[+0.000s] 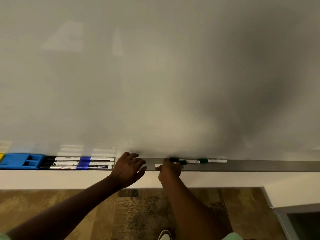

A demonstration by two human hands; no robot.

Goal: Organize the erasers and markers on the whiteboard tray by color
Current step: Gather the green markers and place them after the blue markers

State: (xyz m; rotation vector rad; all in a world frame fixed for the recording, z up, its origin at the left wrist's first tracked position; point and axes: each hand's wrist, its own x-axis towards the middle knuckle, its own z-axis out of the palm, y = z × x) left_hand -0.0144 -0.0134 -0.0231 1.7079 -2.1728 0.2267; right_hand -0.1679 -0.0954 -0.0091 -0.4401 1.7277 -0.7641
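Floor: nearest me I see a patchy brown carpet (pixel 138 210) and a white shoe tip (pixel 164 235) at the bottom edge.
Left hand (pixel 127 168): open, fingers spread, holding nothing, at the front edge of the whiteboard tray (pixel 259 165), just right of the blue markers.
Right hand (pixel 170 169): closed around a green marker (pixel 178 161); white end pokes left.
In my way: the right hand hides most of that marker.
Tray, right: two more green-capped markers (pixel 212 160), just beyond the fingers, along the back edge.
Tray, left: three blue-banded markers (pixel 81 163) stacked, touching a blue eraser (pixel 20 161).
Far: the whiteboard (pixel 155 75).
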